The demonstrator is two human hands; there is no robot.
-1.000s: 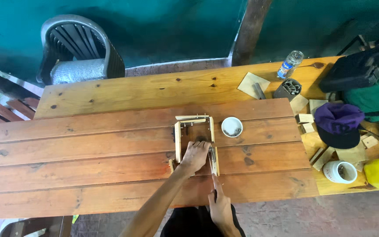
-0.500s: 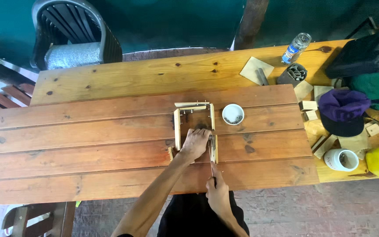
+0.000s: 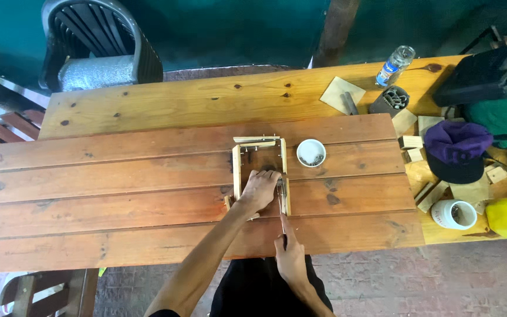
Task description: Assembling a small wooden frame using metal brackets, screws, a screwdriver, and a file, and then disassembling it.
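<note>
Barely any shift: left hand point(image 3: 259, 191) pins frame point(image 3: 259, 173) mid-pic, right hand point(image 3: 291, 258) grips thin tool point(image 3: 281, 220) w/ tip at frame's rail.

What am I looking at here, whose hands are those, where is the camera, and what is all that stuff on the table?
There is no machine here. The picture comes from a camera worn on a person's head, looking straight down at their own two bare hands. The left hand presses down on a small wooden frame lying on a brown plank table. The right hand holds a thin tool against the frame's right rail; what kind of tool is too small to tell. Beside the frame sits a small white bowl with dark bits inside. To the right lie wood offcuts, a purple cap, a white cup and a plastic bottle. A grey plastic chair stands behind the table.
</note>
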